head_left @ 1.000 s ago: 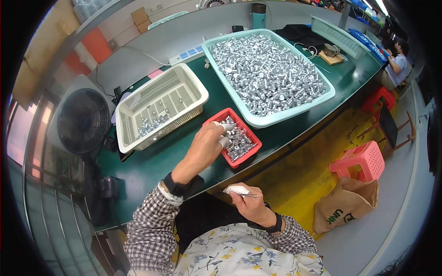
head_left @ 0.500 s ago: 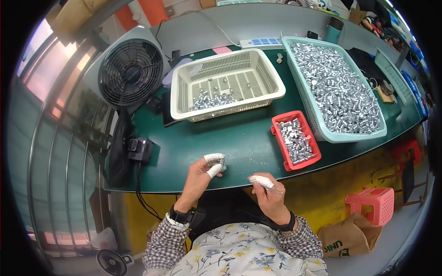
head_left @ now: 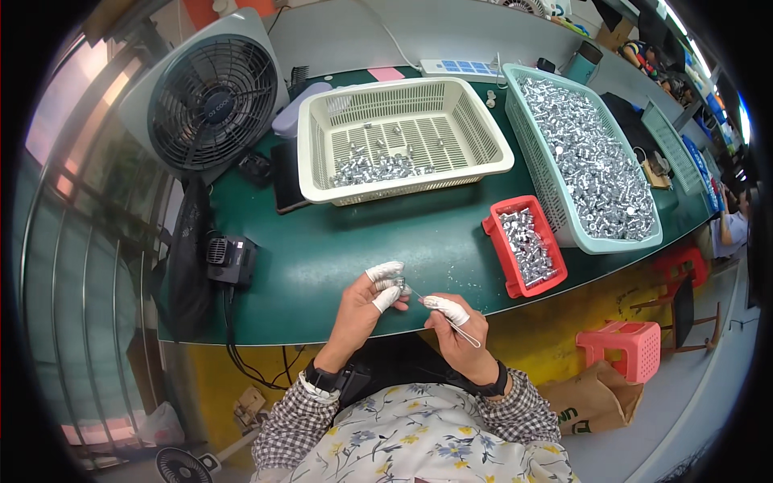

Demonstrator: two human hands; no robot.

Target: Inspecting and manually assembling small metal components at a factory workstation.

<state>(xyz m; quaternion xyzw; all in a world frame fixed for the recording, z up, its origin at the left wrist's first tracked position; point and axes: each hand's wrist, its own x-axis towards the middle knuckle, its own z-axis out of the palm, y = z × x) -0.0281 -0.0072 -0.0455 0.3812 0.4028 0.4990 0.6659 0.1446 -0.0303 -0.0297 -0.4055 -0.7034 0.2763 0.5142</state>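
My left hand [head_left: 360, 310], with white finger covers on thumb and forefinger, pinches a small silver metal part [head_left: 400, 282] over the table's front edge. To its right, my right hand [head_left: 465, 342] is closed round a thin pick-like tool [head_left: 465, 336] with a pale looped end. The tool's thin tip reaches to the metal part; whether it goes inside cannot be made out. White wrapping also covers a finger or thumb of the right hand. Beyond and to the right stands a red bin [head_left: 498, 251] of similar silver parts.
A cream basket [head_left: 407, 187] with scattered silver parts stands at the back middle. The light-blue basket [head_left: 538, 171] at right is heaped with them. A fan [head_left: 213, 105] and a black device [head_left: 232, 259] are on the left. Fine shavings [head_left: 463, 278] lie beside the hands.
My hands have come closer together, and the tool in my right hand has moved left and up to the metal part. The whole view has shifted slightly.
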